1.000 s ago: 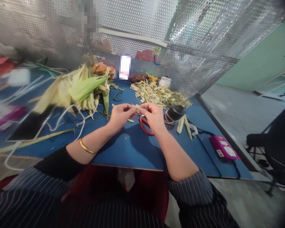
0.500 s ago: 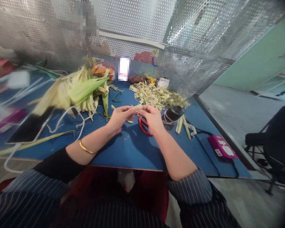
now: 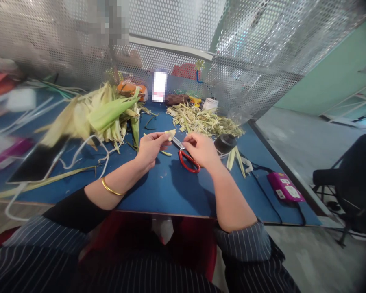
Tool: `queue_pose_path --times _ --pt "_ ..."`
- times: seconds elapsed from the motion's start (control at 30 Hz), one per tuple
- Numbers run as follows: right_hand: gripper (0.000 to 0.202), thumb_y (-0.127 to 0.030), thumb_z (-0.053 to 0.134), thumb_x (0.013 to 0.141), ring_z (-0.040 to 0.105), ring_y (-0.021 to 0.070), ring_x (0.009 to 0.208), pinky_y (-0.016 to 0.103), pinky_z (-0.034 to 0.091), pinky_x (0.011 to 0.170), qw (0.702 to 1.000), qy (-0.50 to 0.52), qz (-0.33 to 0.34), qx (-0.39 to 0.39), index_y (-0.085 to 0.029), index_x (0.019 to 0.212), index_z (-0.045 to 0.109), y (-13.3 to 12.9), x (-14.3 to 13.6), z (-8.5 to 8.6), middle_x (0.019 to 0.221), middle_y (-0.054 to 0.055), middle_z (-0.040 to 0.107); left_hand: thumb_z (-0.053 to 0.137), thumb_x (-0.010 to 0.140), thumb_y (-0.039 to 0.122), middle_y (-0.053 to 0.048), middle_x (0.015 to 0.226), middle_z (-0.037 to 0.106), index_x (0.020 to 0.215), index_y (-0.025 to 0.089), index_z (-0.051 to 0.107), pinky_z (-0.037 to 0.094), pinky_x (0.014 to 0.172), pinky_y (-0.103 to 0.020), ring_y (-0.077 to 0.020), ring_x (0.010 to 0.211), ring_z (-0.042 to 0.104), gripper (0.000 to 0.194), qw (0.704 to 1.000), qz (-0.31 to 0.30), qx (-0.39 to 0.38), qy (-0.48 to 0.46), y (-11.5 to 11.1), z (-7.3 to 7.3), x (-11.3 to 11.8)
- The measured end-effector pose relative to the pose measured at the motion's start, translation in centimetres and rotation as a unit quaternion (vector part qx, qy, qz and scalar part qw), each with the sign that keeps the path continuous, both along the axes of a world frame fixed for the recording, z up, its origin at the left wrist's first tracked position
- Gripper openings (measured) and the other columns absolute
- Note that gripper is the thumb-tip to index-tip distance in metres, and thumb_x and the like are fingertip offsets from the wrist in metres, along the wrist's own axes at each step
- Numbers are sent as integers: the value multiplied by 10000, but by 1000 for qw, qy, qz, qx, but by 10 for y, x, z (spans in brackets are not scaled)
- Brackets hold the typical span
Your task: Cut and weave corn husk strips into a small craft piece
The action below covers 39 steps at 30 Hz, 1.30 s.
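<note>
My left hand (image 3: 149,150) pinches a small folded piece of pale corn husk (image 3: 171,133) between thumb and fingers, above the blue table. To its right, my right hand (image 3: 203,151) has its fingertips pressed together; whatever is in them, if anything, is too small to make out. Red-handled scissors (image 3: 178,142) lie on the table between and below the hands, blades pointing away to the left. Close beside my right hand stands a black cone of thread (image 3: 225,143), partly hidden by the hand.
A heap of corn husks (image 3: 110,116) lies at the left, over a dark tablet (image 3: 38,162) with white cables. Shredded husk (image 3: 201,120) is piled at the back, near a lit phone (image 3: 159,86). A purple power box (image 3: 285,187) sits at the right edge.
My hands were together at the husk piece; now they are apart. My right hand has moved right, and the scissors' blades show between them.
</note>
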State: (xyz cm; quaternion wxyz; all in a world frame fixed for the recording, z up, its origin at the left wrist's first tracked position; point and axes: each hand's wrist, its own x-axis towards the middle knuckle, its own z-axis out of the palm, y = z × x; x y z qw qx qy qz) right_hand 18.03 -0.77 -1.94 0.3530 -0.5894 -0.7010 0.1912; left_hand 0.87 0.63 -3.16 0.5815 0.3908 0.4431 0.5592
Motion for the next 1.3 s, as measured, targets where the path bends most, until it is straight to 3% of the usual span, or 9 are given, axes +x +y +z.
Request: queue_pose_path --times 0.13,0.33,0.53,0.67,0.77,0.83,0.9,1.07,1.3 --pt "330 -273 672 705 643 302 845 387 459 719 948 -308 -39 -77 -157 1008 607 -3 9 1 965 181 669 797 608 356 -22 644 662 717 131 673 479 563 -206 -112 591 642 279 1000 3 -1 6 5 0 -3" --pt "432 -258 607 725 656 304 878 348 469 687 911 -389 -19 -137 -129 1135 567 7 0 -4 1019 207 662 805 591 363 -48 703 689 739 125 689 446 491 -198 -96 536 609 303 1000 -5 -4 8 7 0 -4" --pt "460 -263 588 726 635 298 985 348 470 789 953 -272 -43 -125 -164 1176 591 19 11 -7 1066 148 680 803 596 309 -35 706 691 790 128 703 319 396 -164 -58 478 560 283 999 32 6 3 10 4 -9" --pt "407 -260 602 716 610 182 719 295 458 667 995 1 -27 -95 -204 1119 632 18 11 -4 805 30 657 808 590 276 -25 675 681 780 131 693 295 390 -160 -50 466 547 265 998 50 1 -31 16 8 -14" --pt "474 -365 681 685 476 97 539 243 398 544 962 243 29 -121 -215 1123 581 12 4 -1 662 -51 522 806 593 271 -31 719 694 791 136 691 306 398 -155 -53 494 568 266 996 64 -16 -63 19 11 -18" --pt "542 -398 739 629 448 78 550 228 387 544 940 308 69 -132 -234 1106 539 8 -1 -1 697 -66 495 812 585 271 -23 735 693 793 142 689 321 410 -151 -59 529 588 274 993 74 -23 -86 22 12 -21" --pt "594 -378 768 598 453 78 591 227 400 575 940 296 102 -133 -255 1114 501 7 -2 -1 750 -67 492 821 572 273 -7 722 681 790 149 686 338 428 -147 -64 568 603 285 991 80 -23 -104 25 11 -24" --pt "606 -353 787 587 463 109 661 263 412 651 985 116 102 -75 -245 1120 522 9 -1 -6 762 -58 471 817 584 249 8 690 665 773 157 673 373 472 -155 -70 604 613 254 987 83 -24 -136 28 11 -26" --pt "633 -415 785 591 518 140 704 279 429 675 992 39 108 -61 -228 1146 546 3 -6 0 829 -20 559 771 658 188 -2 658 656 763 149 682 383 481 -168 -75 588 619 143 986 92 -32 -132 27 12 -23"
